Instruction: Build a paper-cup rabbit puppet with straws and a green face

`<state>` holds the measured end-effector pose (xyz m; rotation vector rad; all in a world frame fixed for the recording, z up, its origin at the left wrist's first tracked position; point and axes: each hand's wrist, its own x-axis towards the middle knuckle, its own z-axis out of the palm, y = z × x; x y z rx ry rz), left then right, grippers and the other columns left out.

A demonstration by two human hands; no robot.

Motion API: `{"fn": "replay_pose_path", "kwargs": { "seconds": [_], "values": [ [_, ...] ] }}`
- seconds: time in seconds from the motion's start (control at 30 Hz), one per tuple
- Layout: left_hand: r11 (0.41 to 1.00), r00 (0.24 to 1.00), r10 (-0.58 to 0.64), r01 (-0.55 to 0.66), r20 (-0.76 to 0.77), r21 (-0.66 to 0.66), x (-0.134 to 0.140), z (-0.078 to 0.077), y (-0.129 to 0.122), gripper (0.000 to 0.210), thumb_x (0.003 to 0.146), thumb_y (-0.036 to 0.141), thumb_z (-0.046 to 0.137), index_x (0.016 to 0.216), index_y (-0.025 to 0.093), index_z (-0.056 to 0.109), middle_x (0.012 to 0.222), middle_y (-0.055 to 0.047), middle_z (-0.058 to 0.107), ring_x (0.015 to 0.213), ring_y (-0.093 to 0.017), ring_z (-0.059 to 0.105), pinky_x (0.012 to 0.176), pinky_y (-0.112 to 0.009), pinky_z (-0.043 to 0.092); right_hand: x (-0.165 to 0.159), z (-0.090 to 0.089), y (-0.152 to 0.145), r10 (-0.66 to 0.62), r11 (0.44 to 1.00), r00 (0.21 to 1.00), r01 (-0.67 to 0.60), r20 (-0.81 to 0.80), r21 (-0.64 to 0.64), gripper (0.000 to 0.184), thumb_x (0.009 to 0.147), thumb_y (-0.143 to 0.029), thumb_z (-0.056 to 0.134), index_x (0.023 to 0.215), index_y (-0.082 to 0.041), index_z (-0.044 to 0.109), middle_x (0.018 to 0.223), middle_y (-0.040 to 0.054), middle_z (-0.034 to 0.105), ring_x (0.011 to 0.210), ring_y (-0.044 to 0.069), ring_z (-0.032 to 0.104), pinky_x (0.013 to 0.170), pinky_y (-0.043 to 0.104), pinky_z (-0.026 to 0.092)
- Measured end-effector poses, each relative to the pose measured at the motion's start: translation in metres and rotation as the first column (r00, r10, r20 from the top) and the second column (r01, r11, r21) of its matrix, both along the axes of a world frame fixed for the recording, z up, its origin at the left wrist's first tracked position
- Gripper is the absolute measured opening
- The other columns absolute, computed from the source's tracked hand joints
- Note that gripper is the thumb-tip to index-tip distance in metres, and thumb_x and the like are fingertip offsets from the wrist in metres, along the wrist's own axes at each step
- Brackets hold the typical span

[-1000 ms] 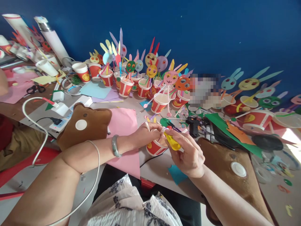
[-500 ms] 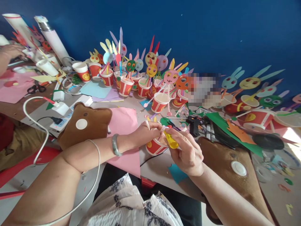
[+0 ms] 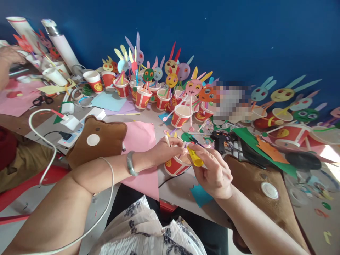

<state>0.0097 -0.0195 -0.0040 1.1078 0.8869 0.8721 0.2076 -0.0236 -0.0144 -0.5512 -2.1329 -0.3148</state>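
Over a red-and-white paper cup point(image 3: 174, 167) my two hands meet close together. My right hand point(image 3: 216, 173) is closed round a small yellow tube point(image 3: 196, 158), its narrow end pointing at the left fingertips. My left hand point(image 3: 168, 150) is pinched, and a thin white strip point(image 3: 167, 141) sticks up from between its fingers. Whatever lies at the fingertips is partly hidden by the fingers. The cup stands on the table under the hands, its upper part covered by them.
Paper cups with rabbit-faced decorations point(image 3: 193, 86) line the blue wall. A black glue gun point(image 3: 220, 141) lies among scraps at right. Brown cushions point(image 3: 106, 147) flank my arms. A white cable point(image 3: 111, 170) crosses my left forearm. At far left is another person's hand point(image 3: 10, 58).
My right hand has shifted slightly right with the yellow tube. My left hand stays almost in place. At far left, the other person's hand has moved a little.
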Motion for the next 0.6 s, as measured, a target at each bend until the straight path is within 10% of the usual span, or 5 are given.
{"fn": "replay_pose_path", "kwargs": {
  "seconds": [0.17, 0.3, 0.6],
  "values": [
    [0.999, 0.998, -0.025, 0.028, -0.064, 0.037, 0.002, -0.004, -0.001, 0.017, 0.079, 0.032, 0.072, 0.078, 0.016, 0.068, 0.084, -0.003, 0.065, 0.080, -0.014, 0.057, 0.074, -0.026, 0.043, 0.009, 0.005, 0.009, -0.124, 0.984, 0.976, 0.098, -0.179, -0.146, 0.042, 0.084, -0.009, 0.072, 0.120, -0.025, 0.056, 0.114, 0.0128, 0.077, 0.092, 0.027, 0.076, 0.073, 0.040, 0.061],
    [1.000, 0.996, 0.018, -0.020, -0.091, -0.020, 0.001, 0.003, -0.002, 0.016, 0.079, 0.030, 0.071, 0.085, 0.015, 0.068, 0.089, -0.004, 0.066, 0.082, -0.014, 0.057, 0.076, -0.027, 0.044, 0.008, 0.008, 0.003, -0.027, 0.971, 0.943, -0.054, -0.332, -0.233, 0.044, 0.083, -0.008, 0.072, 0.120, -0.024, 0.054, 0.112, 0.0129, 0.077, 0.092, 0.027, 0.077, 0.073, 0.042, 0.061],
    [1.000, 0.998, -0.026, 0.026, -0.049, 0.004, -0.001, 0.010, -0.006, 0.022, 0.079, 0.034, 0.068, 0.075, 0.015, 0.058, 0.075, 0.001, 0.055, 0.070, -0.011, 0.050, 0.065, -0.024, 0.040, -0.001, 0.003, -0.011, 0.146, 0.966, 0.983, -0.166, -0.110, -0.200, 0.051, 0.086, -0.005, 0.066, 0.132, -0.021, 0.048, 0.120, 0.0182, 0.074, 0.099, 0.026, 0.075, 0.075, 0.042, 0.063]
  ]
}}
